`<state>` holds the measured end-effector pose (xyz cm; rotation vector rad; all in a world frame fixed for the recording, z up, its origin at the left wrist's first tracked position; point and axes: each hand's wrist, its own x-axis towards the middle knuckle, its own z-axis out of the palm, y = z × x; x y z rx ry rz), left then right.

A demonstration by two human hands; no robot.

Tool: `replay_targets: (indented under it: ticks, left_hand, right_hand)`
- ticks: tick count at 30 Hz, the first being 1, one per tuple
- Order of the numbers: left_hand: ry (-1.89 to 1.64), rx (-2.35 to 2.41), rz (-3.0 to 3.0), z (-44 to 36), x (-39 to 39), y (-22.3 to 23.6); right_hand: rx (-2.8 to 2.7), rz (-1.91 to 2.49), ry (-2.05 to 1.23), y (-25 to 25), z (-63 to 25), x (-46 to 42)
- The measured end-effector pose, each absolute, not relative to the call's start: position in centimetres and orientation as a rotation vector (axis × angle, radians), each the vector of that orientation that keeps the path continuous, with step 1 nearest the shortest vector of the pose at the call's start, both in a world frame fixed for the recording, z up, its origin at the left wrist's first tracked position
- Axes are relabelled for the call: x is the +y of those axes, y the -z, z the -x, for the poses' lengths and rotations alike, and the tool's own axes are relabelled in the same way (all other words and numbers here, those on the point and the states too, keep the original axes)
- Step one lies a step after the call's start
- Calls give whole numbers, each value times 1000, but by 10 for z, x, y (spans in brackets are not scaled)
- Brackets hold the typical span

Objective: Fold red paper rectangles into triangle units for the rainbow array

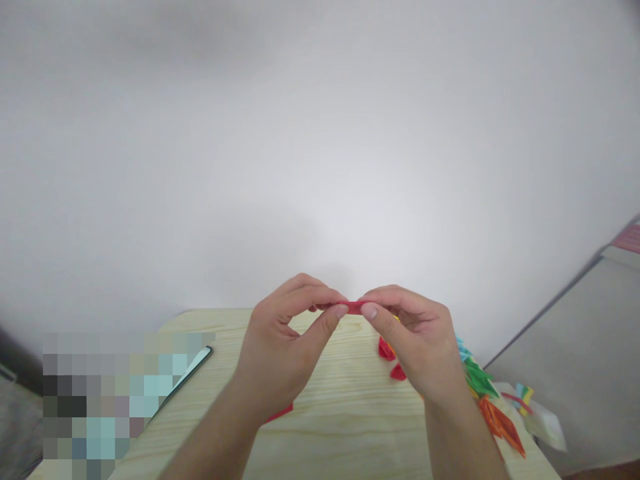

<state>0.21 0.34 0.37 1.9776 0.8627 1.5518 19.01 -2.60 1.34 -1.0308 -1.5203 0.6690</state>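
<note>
A narrow strip of folded red paper is stretched level between my two hands, above the far part of the table. My left hand pinches its left end between thumb and fingers. Its right end sits in the pinch of my right hand. Only the short middle of the paper shows; the ends are covered by my fingertips. Below my left wrist, partly hidden, lies another red paper piece. Small red folded pieces rest on the table beside my right hand.
Along the right edge of the light wood table lie folded paper pieces, among them green and orange ones. A whitish plastic bag is beyond that edge. At left, a dark-edged device is partly blurred out. A white wall stands behind.
</note>
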Motion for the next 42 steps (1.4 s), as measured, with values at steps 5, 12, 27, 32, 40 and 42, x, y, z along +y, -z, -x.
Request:
replay_targets:
  ticks: [5,12,27,32,40,42]
  left_hand:
    - [-1555,855,-1973,-2,2,-4]
    - [-1558,834,-1952,-1,1,-5]
    - [-1411,817,-1985,6,5,-5]
    - [-1366,870,-1916,8,10,-1]
    - [-1395,816,-1823,8,12,5]
    - [-1400,819,-1825,7,11,4]
  right_hand:
    - [-1520,984,-609,-9,-189,-23]
    - [-1556,944,-445,-8,-188,-25]
    - [-1781,1136,-596,-10,-198,-27]
    - [-1617,1050,-726,-11,-199,-24]
    - [-1472,946,-790,-5,-199,-17]
    - [-1495,942,-768,-5,-197,-18]
